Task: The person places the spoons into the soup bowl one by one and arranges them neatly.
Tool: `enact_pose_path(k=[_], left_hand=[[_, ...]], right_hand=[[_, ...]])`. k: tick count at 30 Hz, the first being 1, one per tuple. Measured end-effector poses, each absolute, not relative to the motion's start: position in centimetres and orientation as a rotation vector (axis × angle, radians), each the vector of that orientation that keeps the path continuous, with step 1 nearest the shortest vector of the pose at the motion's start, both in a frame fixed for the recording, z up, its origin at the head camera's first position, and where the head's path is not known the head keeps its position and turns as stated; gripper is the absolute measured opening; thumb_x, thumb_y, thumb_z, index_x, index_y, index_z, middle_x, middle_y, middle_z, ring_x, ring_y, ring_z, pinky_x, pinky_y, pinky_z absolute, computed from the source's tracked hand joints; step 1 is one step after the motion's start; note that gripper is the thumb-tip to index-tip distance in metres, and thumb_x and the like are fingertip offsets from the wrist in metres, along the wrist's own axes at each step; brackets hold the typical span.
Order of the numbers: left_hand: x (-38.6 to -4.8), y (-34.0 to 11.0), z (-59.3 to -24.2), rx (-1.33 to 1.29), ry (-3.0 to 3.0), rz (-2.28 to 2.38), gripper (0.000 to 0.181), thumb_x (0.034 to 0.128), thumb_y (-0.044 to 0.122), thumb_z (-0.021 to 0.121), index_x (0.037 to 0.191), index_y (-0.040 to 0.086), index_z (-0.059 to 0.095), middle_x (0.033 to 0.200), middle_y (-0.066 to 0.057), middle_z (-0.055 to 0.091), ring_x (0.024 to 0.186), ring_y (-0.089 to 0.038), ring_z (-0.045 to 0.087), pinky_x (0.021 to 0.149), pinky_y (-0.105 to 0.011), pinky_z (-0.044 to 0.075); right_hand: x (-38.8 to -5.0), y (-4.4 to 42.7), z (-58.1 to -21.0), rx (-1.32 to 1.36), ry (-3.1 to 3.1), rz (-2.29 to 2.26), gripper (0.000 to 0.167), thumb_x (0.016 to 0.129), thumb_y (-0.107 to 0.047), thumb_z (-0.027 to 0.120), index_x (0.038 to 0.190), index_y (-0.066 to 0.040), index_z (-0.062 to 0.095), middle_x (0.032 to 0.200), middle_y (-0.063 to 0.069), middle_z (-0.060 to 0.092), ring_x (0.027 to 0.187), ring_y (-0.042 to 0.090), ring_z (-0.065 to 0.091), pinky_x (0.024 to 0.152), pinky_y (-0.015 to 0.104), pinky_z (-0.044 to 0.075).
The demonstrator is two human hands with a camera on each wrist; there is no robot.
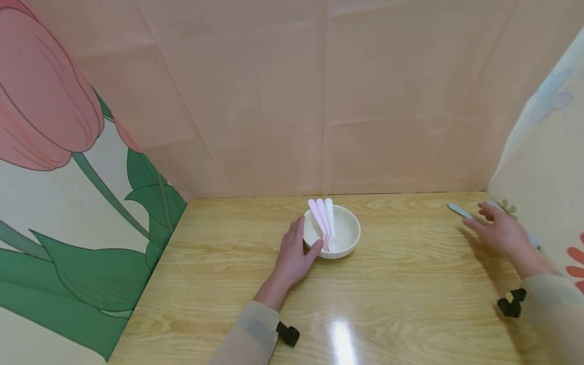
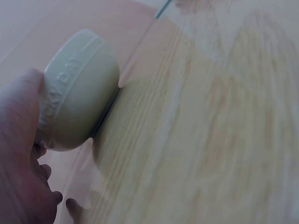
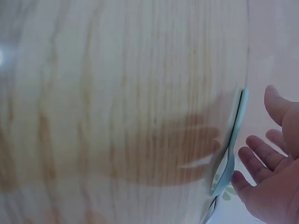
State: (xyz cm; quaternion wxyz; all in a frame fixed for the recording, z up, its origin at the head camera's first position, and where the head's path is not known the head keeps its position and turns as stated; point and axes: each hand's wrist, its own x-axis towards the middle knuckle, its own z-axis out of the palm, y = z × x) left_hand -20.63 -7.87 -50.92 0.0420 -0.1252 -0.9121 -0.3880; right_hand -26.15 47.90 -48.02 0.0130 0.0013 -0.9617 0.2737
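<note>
- Bowl: glossy, smooth; raised lettering on outer wall.
- Tabletop: wood-grain, glossy.
- Cutlery: smooth, plastic in appearance.
- Backdrop: creased, low-sheen sheet.
- Sleeves: matt cloth.

Raised lettering runs around the side of the bowl — "DAY" reads plainly, after a word ending in "KY" — while its first letters stay unclear.

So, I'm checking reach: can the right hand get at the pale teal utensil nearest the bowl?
Probably yes: the right hand, holding nothing, is close beside the pale teal utensil, and nothing visible blocks the way.
</note>
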Motion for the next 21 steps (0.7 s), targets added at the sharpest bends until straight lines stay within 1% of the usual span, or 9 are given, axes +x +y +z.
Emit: enact_pose_path(k=[4, 10, 15, 21], left_hand=[[-20.6, -7.9, -51.0, -0.383, -2.789, -1.19, 0.094, 0.112, 0.064, 0.049, 0.178, 0.007, 0.013, 0.183, -0.015, 0.021, 0.169, -0.035, 0.014, 0.136, -0.056, 0.015], [-20.6, -7.9, -51.0, -0.387, -2.786, -1.201, 0.094, 0.112, 0.063, 0.05, 0.177, 0.006, 0.014, 0.183, -0.015, 0.021, 0.169, -0.035, 0.013, 0.136, -0.055, 0.014], [-20.7, -7.9, -51.0, -0.387, -2.792, -1.191, 0.094, 0.1121, 0.064, 0.05, 0.177, 0.006, 0.013, 0.183, -0.014, 0.02, 0.169, -0.035, 0.013, 0.136, -0.056, 0.014], [-20.6, -7.9, -50.9, -0.38, -2.802, -1.189, 0.094, 0.1121, 0.064, 0.049, 0.178, 0.01, 0.011, 0.183, -0.014, 0.019, 0.169, -0.034, 0.012, 0.136, -0.054, 0.013]], right_hand=[[-26.1, 48.0, -48.3, 0.021, -3.012, 0.841, 0.093, 0.115, -0.05, 0.057, 0.169, 0.013, 0.013, 0.158, 0.053, 0.029, 0.138, 0.077, 0.029, 0.106, 0.088, 0.028], [-26.0, 47.9, -48.8, 0.072, -2.969, 0.787, 0.086, 0.113, -0.044, 0.062, 0.164, 0.017, 0.027, 0.151, 0.054, 0.036, 0.135, 0.075, 0.035, 0.106, 0.085, 0.032], [-26.0, 47.9, -49.0, 0.088, -2.956, 0.767, 0.081, 0.113, -0.042, 0.062, 0.16, 0.018, 0.033, 0.148, 0.054, 0.041, 0.132, 0.074, 0.04, 0.103, 0.083, 0.035], [-26.0, 47.7, -49.1, 0.09, -2.948, 0.741, 0.076, 0.113, -0.039, 0.065, 0.155, 0.019, 0.041, 0.142, 0.052, 0.049, 0.126, 0.071, 0.048, 0.099, 0.079, 0.04]])
